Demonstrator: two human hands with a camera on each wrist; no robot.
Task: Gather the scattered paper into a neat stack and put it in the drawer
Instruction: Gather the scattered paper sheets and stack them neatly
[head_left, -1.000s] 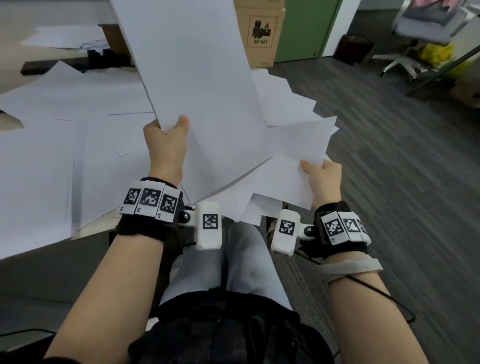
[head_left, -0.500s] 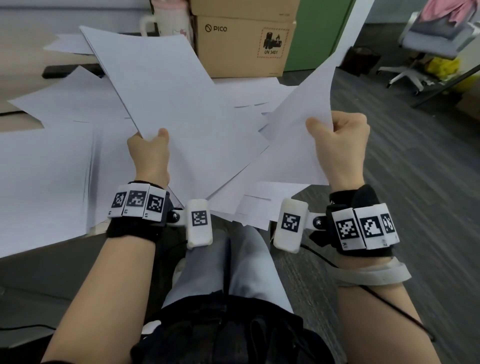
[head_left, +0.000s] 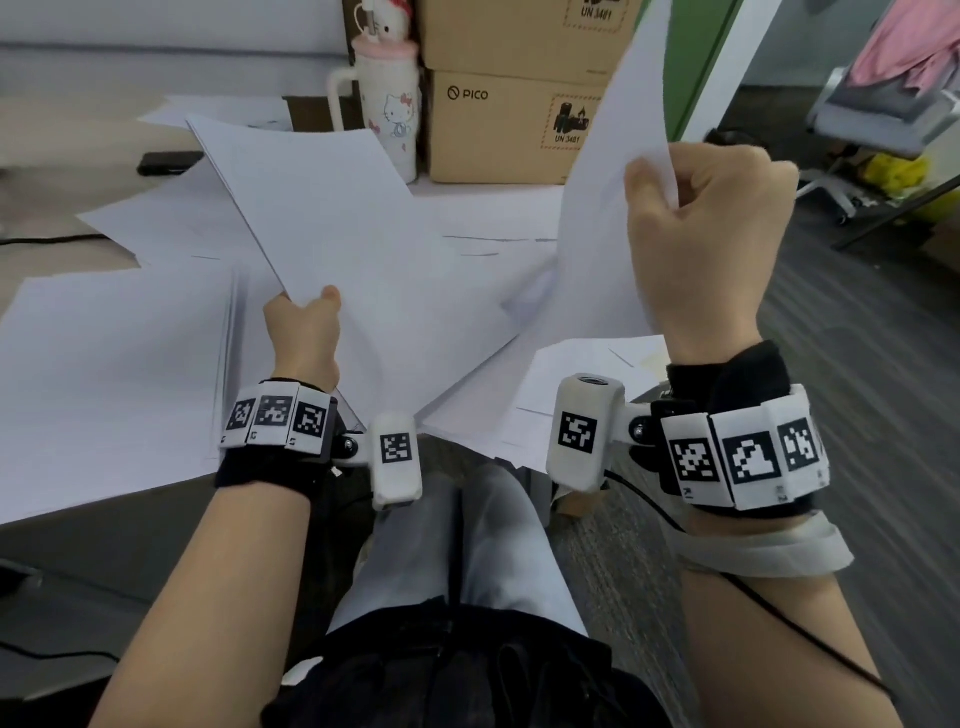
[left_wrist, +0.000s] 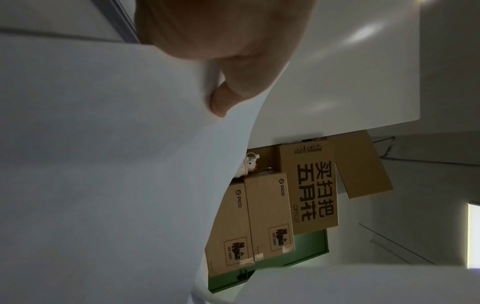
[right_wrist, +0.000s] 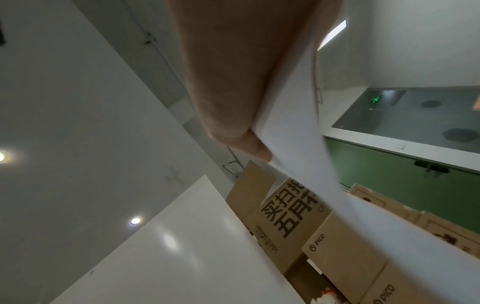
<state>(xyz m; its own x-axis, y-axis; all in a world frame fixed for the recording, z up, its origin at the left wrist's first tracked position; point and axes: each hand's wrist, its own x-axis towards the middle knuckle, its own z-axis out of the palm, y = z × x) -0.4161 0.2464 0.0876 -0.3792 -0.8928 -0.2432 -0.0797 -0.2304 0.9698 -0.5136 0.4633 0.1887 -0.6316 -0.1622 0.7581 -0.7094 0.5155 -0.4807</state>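
Dozens of loose sheets (head_left: 130, 364) blanket the desk (head_left: 52, 130), overlapping at every angle, so the stack isn't built and no drawer shows in any view. The left hand (head_left: 304, 338) holds a sheaf (head_left: 337, 228) by its near corner, thumb on top and fingers hidden beneath, tilted up off the clutter, likely as the base for the pile. The right hand (head_left: 706, 244) is raised higher, fist curled round the edge of a sheet (head_left: 613, 171) that stands nearly upright (probably about to swing across onto the sheaf). Behind sit boxes (head_left: 514, 124) and a mug (head_left: 387, 104). The head view alone shows the mess on the desk; the left wrist view gets the thumb (left_wrist: 223, 100) pressed flat on paper, and the right wrist view catches the thumb tip (right_wrist: 254, 146) pinching the sheet's edge.
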